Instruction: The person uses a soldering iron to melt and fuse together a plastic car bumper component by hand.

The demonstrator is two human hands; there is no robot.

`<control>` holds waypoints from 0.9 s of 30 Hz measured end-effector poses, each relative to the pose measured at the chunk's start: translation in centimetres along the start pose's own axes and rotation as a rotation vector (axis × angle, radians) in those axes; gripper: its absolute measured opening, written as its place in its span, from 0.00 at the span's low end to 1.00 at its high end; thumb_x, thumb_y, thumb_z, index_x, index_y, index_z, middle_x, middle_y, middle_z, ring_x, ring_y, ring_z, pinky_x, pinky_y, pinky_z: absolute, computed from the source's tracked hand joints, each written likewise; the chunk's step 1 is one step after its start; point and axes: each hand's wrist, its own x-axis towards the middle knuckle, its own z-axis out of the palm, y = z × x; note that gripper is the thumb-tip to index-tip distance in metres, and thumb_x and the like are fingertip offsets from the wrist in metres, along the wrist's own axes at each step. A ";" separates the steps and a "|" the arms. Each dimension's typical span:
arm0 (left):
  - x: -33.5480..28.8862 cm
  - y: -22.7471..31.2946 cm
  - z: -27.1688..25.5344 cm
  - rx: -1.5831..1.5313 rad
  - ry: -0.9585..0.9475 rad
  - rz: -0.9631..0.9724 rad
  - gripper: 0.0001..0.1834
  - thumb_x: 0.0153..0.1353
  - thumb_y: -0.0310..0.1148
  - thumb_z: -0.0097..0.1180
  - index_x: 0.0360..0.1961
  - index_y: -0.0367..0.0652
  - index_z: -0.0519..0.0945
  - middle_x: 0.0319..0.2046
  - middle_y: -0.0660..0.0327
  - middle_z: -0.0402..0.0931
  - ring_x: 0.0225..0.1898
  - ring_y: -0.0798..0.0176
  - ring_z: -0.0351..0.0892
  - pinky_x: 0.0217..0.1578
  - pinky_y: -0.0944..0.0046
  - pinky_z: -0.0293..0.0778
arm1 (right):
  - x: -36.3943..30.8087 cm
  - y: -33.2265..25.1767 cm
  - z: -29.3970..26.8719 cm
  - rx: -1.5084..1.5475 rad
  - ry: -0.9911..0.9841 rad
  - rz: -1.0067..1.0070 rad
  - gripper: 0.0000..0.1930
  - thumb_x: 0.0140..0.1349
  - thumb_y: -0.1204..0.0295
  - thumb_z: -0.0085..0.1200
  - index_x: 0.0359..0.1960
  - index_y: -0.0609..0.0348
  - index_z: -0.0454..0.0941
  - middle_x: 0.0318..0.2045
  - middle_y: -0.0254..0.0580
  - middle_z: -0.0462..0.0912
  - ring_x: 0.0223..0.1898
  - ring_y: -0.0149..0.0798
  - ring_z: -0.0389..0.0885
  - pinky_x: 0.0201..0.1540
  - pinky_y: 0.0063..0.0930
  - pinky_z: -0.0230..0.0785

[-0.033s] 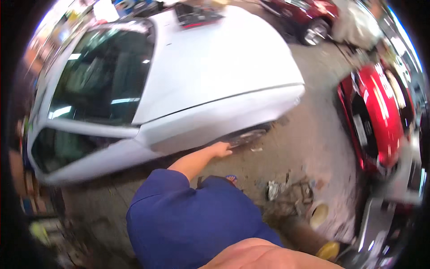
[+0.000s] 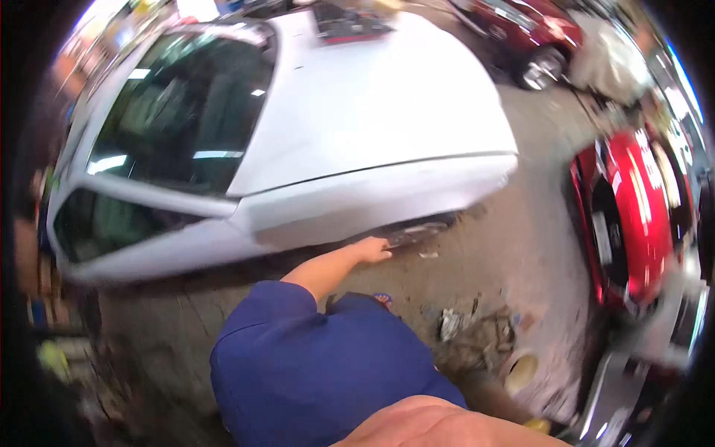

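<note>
My left hand (image 2: 374,250) reaches out from a navy short sleeve (image 2: 272,309), low beside a white car (image 2: 320,201). In the picture it sits right by the car's wheel (image 2: 418,233); whether it touches the car or only passes in front of it, I cannot tell. Motion blurs its fingers, so their shape and anything in them do not show clearly. My right hand is out of the picture. On the car's white hood (image 2: 372,97) rests a dark tray-like thing (image 2: 350,26) with a red edge, holding small items.
Bright red car body parts (image 2: 637,216) stand at the right. A dark red car (image 2: 521,37) is parked at the far right, beside a pale covered bulk (image 2: 607,59). Scraps and metal parts (image 2: 484,331) lie on the grey floor, near a cream round-ended object (image 2: 521,372).
The view has turned slightly, so the white car and the red parts sit further right in the picture. My left arm keeps nearly the same pose beside the wheel.
</note>
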 end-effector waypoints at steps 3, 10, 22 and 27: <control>-1.6 1.4 0.7 -0.163 0.100 -0.109 0.29 0.63 0.54 0.55 0.53 0.39 0.77 0.51 0.45 0.79 0.54 0.43 0.78 0.54 0.49 0.73 | 6.0 -9.4 -2.9 -0.261 -0.140 -0.068 0.09 0.66 0.68 0.50 0.40 0.60 0.78 0.26 0.41 0.80 0.20 0.38 0.77 0.18 0.33 0.67; -14.1 -6.4 12.8 -0.370 0.180 -0.720 0.30 0.62 0.54 0.50 0.48 0.35 0.82 0.47 0.40 0.80 0.50 0.39 0.79 0.52 0.44 0.72 | 16.1 -24.7 -4.0 -0.752 -0.460 -0.202 0.09 0.66 0.70 0.51 0.41 0.64 0.76 0.27 0.43 0.80 0.21 0.40 0.78 0.19 0.34 0.68; -21.0 20.0 31.1 -1.459 0.584 -1.401 0.41 0.65 0.63 0.48 0.57 0.31 0.76 0.55 0.41 0.76 0.56 0.42 0.77 0.55 0.49 0.72 | 26.6 -39.9 -3.7 -0.795 -0.264 -0.176 0.12 0.64 0.72 0.53 0.44 0.69 0.77 0.33 0.58 0.84 0.27 0.48 0.81 0.23 0.42 0.71; -20.5 16.5 31.0 -1.270 0.246 -1.109 0.42 0.65 0.64 0.48 0.60 0.32 0.73 0.59 0.43 0.73 0.58 0.43 0.74 0.56 0.49 0.71 | 26.1 -38.3 -2.0 -0.869 -0.553 -0.227 0.14 0.67 0.66 0.53 0.45 0.65 0.74 0.30 0.52 0.82 0.28 0.44 0.82 0.22 0.38 0.70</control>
